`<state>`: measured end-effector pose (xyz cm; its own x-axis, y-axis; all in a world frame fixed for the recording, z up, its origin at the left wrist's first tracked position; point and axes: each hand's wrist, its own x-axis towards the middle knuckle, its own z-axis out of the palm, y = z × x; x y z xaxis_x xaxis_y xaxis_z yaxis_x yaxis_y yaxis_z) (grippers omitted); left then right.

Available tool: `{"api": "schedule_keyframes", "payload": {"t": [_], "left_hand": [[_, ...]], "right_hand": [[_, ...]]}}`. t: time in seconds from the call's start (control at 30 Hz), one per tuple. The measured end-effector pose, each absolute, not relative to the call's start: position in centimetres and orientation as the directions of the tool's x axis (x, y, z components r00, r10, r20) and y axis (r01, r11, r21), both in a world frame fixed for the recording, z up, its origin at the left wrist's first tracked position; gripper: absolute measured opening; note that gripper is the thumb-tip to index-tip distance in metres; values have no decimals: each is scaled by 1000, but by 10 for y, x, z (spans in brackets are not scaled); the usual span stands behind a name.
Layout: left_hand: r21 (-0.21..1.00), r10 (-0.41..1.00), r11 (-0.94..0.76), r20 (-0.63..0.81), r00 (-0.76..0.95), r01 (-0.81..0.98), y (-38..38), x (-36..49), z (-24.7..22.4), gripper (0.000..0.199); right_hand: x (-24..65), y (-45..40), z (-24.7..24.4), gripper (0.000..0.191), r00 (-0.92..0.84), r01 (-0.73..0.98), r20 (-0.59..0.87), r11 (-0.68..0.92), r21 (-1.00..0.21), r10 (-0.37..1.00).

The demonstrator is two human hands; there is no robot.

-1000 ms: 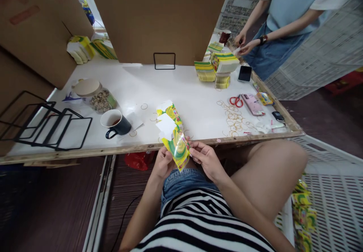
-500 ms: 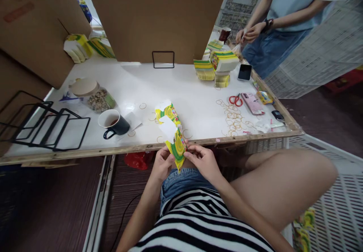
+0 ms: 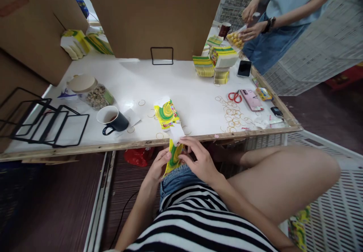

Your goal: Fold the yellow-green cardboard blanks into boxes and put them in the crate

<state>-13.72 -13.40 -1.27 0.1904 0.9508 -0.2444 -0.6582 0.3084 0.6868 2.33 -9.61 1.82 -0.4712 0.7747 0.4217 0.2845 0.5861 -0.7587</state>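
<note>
Your left hand (image 3: 159, 164) pinches the yellow-green packet (image 3: 173, 156) by its left edge, just in front of the table (image 3: 136, 80); your right hand (image 3: 202, 163) touches its right edge, thumb and forefinger apart, but I cannot tell whether they grip; 1 printed packet (image 3: 166, 112) lies just beyond on the table, dark mug (image 3: 120, 122) to its left, red-handled scissors (image 3: 231, 96) to its right.

Yellow-green packet (image 3: 173, 157) between left fingers (image 3: 164, 157) and right fingers (image 3: 195, 144), near white tabletop (image 3: 138, 76)
</note>
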Motion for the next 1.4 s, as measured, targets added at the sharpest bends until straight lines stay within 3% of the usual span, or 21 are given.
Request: {"api": "schedule_keyframes", "payload": {"t": [0.23, 0.5, 0.67, 0.9, 1.2, 1.4], "left_hand": [[701, 963, 263, -235, 133, -664, -138, -135, -2, 38], [777, 957, 288, -240, 160, -559, -142, -141, -13, 53], [794, 955, 295, -220, 200, -531, -141, -143, -15, 51], [810, 901, 415, -304, 309, -415, -144, -152, -12, 54], [746, 901, 430, -319, 295, -509, -136, -146, -2, 42], [700, 861, 493, -306, 406, -517, -126, -137, -5, 47]], "right_hand": [[20, -94, 16, 25, -509, 357, 379, 591, -723, 773], [23, -91, 12, 31, -573, 333, 360, 610, -719, 736], [29, -86, 11, 24, -590, 369, 371, 648, -666, 717], [35, -79, 12, 15, -639, 324, 387, 688, -649, 665], [39, -75, 19, 17, -635, 317, 367, 663, -678, 679], [52, -70, 24, 18, -619, 345, 380, 672, -655, 687]]}}
